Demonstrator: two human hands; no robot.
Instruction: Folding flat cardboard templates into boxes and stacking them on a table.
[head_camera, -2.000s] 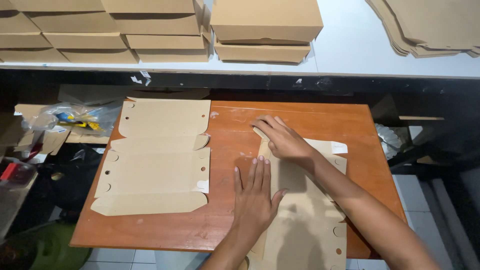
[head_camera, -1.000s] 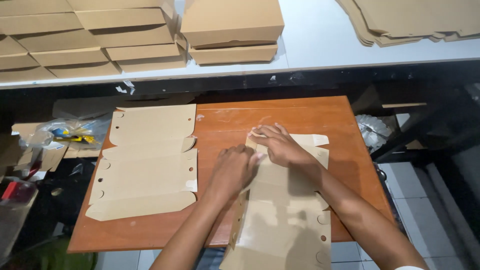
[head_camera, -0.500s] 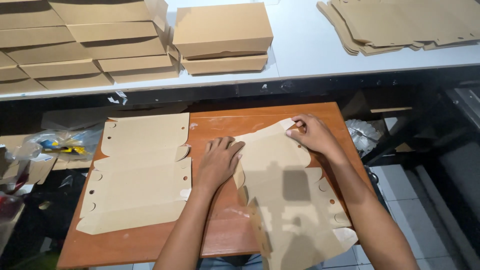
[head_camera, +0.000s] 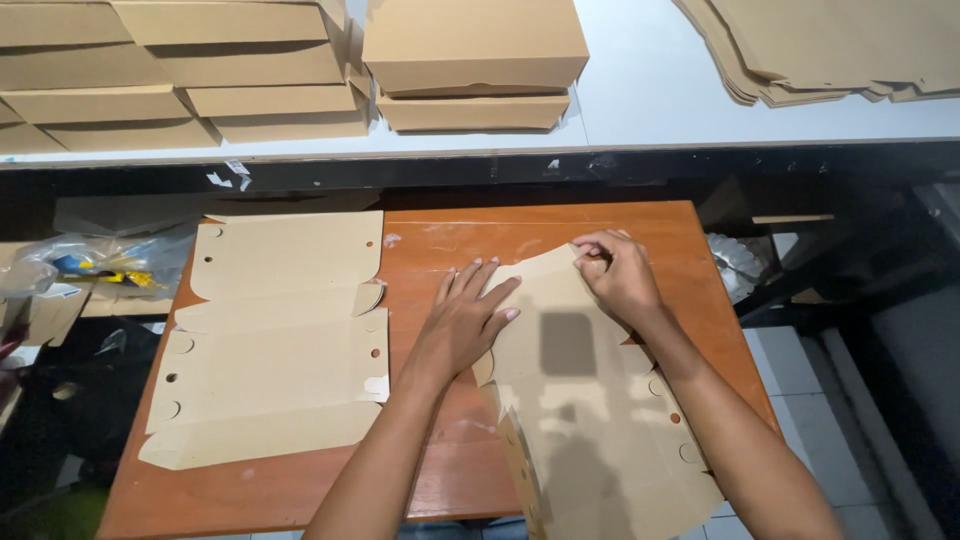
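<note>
A tan die-cut cardboard box blank (head_camera: 590, 400) lies on the right half of a small orange-brown wooden table (head_camera: 430, 250), hanging over the near edge. My left hand (head_camera: 465, 320) lies flat with fingers spread, pressing the blank's left edge near its top. My right hand (head_camera: 615, 275) pinches the blank's far flap between the fingertips. A second flat blank (head_camera: 275, 340) with round holes rests on the table's left half, untouched.
Behind the table a white shelf (head_camera: 640, 100) carries several assembled tan boxes (head_camera: 470, 60) and a pile of flat blanks (head_camera: 850, 50) at far right. Clear plastic bags (head_camera: 90, 265) with coloured items lie to the left. Grey tiled floor (head_camera: 830, 400) shows at right.
The blank has been drawn up onto the table and turned. My left hand went from the blank's middle to its left edge. My right hand shifted to the far flap and gripped it.
</note>
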